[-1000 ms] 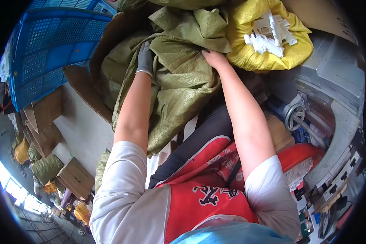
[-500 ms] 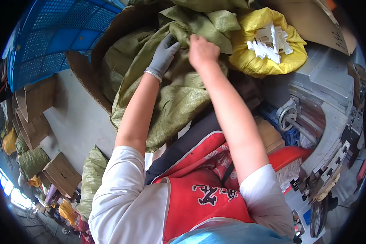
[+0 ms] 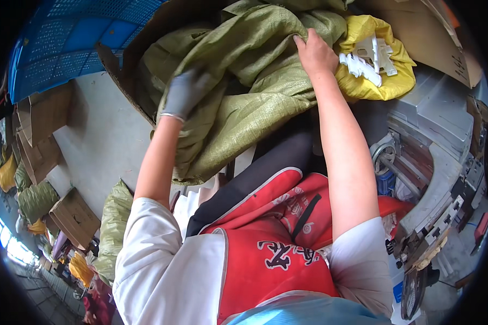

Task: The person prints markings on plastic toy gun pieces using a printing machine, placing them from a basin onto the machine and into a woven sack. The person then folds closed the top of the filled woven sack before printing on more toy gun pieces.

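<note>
A large olive-green woven sack (image 3: 249, 122) lies bunched in front of me, its mouth spread between my two hands. My right hand (image 3: 316, 53), bare, is closed on the sack's edge at the right, thumb and fingers pinching the fabric. On the left, my left hand (image 3: 185, 93), in a grey glove, is at the sack's left side; motion blurs its fingers, so their grip does not show. Folds of the sack hide what is inside it. Just right of my right hand sits a yellow bag (image 3: 398, 81) with white plastic parts (image 3: 363, 67) in it.
Behind the sack stands an open cardboard box (image 3: 114, 62), with a blue plastic crate (image 3: 81, 43) at the far left. Another cardboard box (image 3: 423, 32) is at the far right. A grey machine with a handwheel (image 3: 385, 154) stands at my right. Filled green sacks (image 3: 114, 227) lie at the left.
My hands have moved apart: the left down and leftward, the right to the right and upward. The sack's mouth is stretched wider between them.
</note>
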Motion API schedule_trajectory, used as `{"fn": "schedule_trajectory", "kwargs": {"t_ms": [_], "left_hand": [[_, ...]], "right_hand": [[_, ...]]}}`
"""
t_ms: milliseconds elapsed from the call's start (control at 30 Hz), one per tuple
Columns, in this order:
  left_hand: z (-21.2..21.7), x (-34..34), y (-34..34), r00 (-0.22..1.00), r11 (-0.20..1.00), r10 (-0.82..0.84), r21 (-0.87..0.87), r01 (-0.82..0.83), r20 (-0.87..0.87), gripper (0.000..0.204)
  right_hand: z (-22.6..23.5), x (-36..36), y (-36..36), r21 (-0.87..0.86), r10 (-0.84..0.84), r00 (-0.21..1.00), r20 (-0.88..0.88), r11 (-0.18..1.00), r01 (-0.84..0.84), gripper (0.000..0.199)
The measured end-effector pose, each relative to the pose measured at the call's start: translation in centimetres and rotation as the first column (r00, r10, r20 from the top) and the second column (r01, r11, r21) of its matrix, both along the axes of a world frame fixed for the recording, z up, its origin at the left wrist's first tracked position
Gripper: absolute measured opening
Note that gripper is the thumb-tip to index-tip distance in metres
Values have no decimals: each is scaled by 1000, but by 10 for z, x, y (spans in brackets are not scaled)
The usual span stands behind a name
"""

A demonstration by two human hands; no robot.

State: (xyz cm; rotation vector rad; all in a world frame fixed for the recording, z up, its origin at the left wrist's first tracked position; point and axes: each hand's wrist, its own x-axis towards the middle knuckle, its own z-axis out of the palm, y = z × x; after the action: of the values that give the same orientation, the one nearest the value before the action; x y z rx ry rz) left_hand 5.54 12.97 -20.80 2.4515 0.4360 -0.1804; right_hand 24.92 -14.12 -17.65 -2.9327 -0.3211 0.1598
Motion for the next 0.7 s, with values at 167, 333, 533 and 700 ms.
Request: {"fn": "schedule_trajectory", "kwargs": {"t_ms": [167,333,533,700], "left_hand": [[-31,16,-29,813,761,-574,431,485,98,44],[-30,33,91,952,775,-262,552,307,-161,25],[-1,-8,37,934,895,-355,303,328,40,25],[-49,1,15,857,843,-445,201,499,-260,35]], "right_hand": [[1,-2,-4,-23,12,1000,-24,1000,-13,30],[-10,-25,7,-52,223,973,59,974,-220,42],[-10,-30,20,-6,189,980,64,982,-190,41],[-7,-16,-1,-11,206,977,60,979,-206,40]]}}
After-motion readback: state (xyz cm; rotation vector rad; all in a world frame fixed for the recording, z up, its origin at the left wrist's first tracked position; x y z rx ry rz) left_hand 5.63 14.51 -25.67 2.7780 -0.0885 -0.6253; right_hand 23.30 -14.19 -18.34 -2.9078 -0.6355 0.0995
